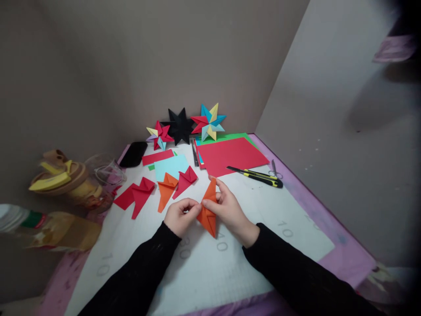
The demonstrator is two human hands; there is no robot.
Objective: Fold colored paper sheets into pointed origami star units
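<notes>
An orange folded paper piece (208, 221), long and pointed at both ends, is held between my two hands above the white mat (263, 272). My left hand (181, 216) pinches its left edge between thumb and fingers. On the other side, my right hand (232, 211) grips it, thumb across the front and fingers partly hidden behind. Just beyond my hands lie another orange folded piece (167, 189), a red folded piece (187, 179) and, farther left, a larger red folded piece (142, 193) beside a flat red piece (125, 199).
Paper stars, one black (180, 126) and one multicoloured (209, 122), lean on the back wall. Red sheets (230, 153), a light blue sheet (171, 166), utility knives (263, 177) and scissors (275, 170) lie ahead. A phone (133, 154) and bottle (62, 230) are at left.
</notes>
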